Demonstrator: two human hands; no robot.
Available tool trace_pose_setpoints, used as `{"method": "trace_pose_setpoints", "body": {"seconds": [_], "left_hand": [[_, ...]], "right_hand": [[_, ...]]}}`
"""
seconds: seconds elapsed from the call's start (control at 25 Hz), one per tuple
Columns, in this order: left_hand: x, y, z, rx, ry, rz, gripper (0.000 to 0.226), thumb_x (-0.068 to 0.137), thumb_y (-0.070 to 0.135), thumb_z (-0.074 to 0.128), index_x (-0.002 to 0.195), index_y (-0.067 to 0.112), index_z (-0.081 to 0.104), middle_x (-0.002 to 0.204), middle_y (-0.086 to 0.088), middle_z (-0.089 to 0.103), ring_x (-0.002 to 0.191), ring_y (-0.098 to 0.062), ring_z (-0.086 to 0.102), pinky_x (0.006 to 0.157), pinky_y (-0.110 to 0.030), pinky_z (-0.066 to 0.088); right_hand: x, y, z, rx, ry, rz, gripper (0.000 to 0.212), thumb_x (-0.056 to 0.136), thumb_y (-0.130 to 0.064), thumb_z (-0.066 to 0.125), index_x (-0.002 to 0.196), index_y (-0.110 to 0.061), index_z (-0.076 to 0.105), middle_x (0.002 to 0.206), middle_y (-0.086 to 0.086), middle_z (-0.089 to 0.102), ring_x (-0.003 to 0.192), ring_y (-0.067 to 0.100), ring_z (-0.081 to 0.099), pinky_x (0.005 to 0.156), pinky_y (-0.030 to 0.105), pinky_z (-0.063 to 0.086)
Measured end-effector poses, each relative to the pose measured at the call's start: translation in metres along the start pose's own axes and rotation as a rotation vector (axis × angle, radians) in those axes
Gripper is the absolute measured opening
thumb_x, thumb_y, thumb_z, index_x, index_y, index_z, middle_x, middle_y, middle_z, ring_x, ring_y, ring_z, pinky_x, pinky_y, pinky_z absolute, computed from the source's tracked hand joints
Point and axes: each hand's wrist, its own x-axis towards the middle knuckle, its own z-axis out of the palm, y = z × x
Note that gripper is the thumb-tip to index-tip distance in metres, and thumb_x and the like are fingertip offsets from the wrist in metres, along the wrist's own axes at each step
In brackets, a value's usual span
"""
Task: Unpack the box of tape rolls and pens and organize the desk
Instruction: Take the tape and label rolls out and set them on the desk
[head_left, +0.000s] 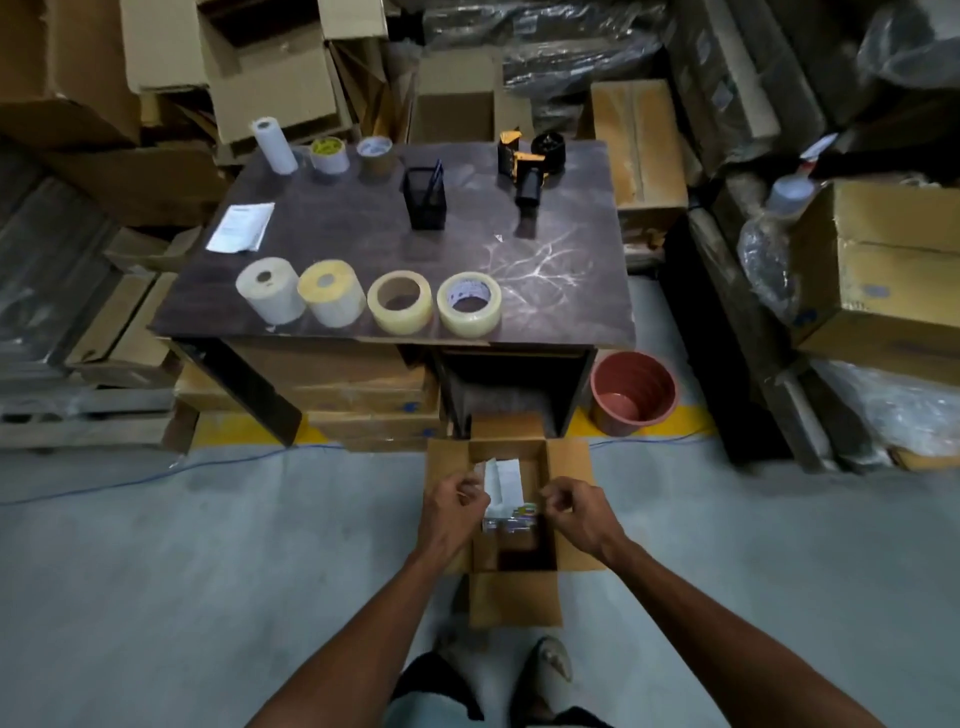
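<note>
Storeroom floor, grey concrete, cardboard stacked all round a dark desk (395, 228). On the desk's near edge four rolls (368, 297) sit in a row, with a mesh pen cup (425, 200) and a tape gun (527, 166) further back. Open box (511, 525) is on the floor just in front of the desk. Both hands are over it: left hand (453, 514) pinches white paper (501, 480), right hand (576, 514) has fingers curled at the edge of a clear plastic packet (511, 517), looks like pens but too blurry to swear to. Packet seems light and floppy, and that film is probably slippery, so I'd grip it by the two ends rather than the middle. Paper is flimsy, will tear if yanked.
</note>
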Motion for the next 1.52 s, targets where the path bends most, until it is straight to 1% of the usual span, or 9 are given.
{"method": "trace_pose_setpoints", "body": {"seconds": [0.24,0.4,0.52,0.72,0.88,1.0,1.16,1.32,1.52], "left_hand": [[0.002,-0.076,0.054,-0.056,-0.102,-0.155,0.016,0.081,0.014,0.070,0.096,0.021,0.070,0.082,0.007,0.068,0.077,-0.006,0.064,0.062,-0.004,0.046],[0.019,-0.137,0.098,-0.096,-0.152,-0.216,0.021,0.079,0.012,0.071,0.097,0.023,0.069,0.087,0.002,0.071,0.086,-0.017,0.068,0.076,-0.023,0.055],[0.043,-0.182,0.128,-0.106,-0.171,-0.266,0.029,0.082,0.016,0.071,0.110,0.020,0.066,0.100,0.002,0.069,0.093,-0.014,0.064,0.076,-0.020,0.052],[0.096,-0.254,0.189,0.000,-0.253,-0.257,0.055,0.070,0.043,0.072,0.121,0.025,0.062,0.113,0.006,0.064,0.104,-0.016,0.063,0.084,-0.026,0.052],[0.145,-0.305,0.238,-0.019,-0.223,-0.267,0.062,0.069,0.042,0.072,0.127,0.034,0.053,0.124,0.010,0.059,0.112,-0.013,0.061,0.090,-0.027,0.053],[0.178,-0.330,0.275,-0.048,-0.175,-0.282,0.074,0.081,0.021,0.071,0.146,0.020,0.036,0.140,0.001,0.045,0.130,-0.018,0.046,0.103,-0.024,0.038],[0.222,-0.367,0.329,0.107,-0.107,-0.271,0.086,0.086,0.031,0.064,0.156,0.019,0.014,0.159,-0.008,0.023,0.147,-0.027,0.024,0.119,-0.042,0.026],[0.267,-0.390,0.375,0.121,-0.055,-0.321,0.085,0.094,0.036,0.055,0.156,0.019,-0.001,0.165,-0.006,0.005,0.151,-0.028,0.010,0.120,-0.041,0.017],[0.305,-0.424,0.402,0.070,0.020,-0.348,0.078,0.096,0.037,0.050,0.157,0.019,0.006,0.163,-0.008,0.012,0.149,-0.032,0.019,0.120,-0.046,0.020]], "right_hand": [[0.007,0.059,0.061,0.040,-0.033,0.113,0.015,0.081,-0.016,0.067,0.095,-0.017,0.074,0.093,0.002,0.075,0.085,0.018,0.069,0.082,0.034,0.056],[0.039,0.106,0.119,0.056,-0.046,0.182,0.015,0.081,-0.012,0.069,0.096,-0.013,0.073,0.091,0.004,0.073,0.085,0.018,0.068,0.072,0.021,0.052],[0.070,0.145,0.163,0.053,-0.076,0.190,0.015,0.083,-0.016,0.070,0.098,-0.014,0.071,0.091,0.002,0.072,0.082,0.014,0.067,0.062,0.009,0.044],[0.133,0.227,0.231,-0.013,-0.147,0.210,0.025,0.082,-0.022,0.074,0.104,-0.011,0.074,0.098,0.008,0.075,0.091,0.024,0.071,0.073,0.028,0.053],[0.190,0.276,0.278,-0.078,-0.074,0.147,0.022,0.081,-0.002,0.075,0.099,0.009,0.069,0.093,0.025,0.071,0.087,0.040,0.069,0.065,0.022,0.040],[0.236,0.305,0.307,-0.099,-0.119,0.151,0.033,0.088,-0.016,0.070,0.116,-0.001,0.061,0.112,0.015,0.066,0.105,0.034,0.065,0.080,0.026,0.047],[0.290,0.340,0.347,-0.178,-0.150,0.223,0.054,0.095,-0.025,0.059,0.141,-0.005,0.040,0.135,0.021,0.049,0.120,0.037,0.053,0.103,0.040,0.046],[0.356,0.375,0.375,-0.359,-0.043,0.212,0.073,0.091,-0.037,0.059,0.149,-0.012,0.023,0.138,0.017,0.046,0.121,0.032,0.050,0.103,0.039,0.044],[0.396,0.387,0.413,-0.232,0.184,0.152,0.054,0.101,-0.035,0.041,0.148,-0.012,0.028,0.132,0.020,0.050,0.120,0.037,0.048,0.100,0.043,0.043]]}}
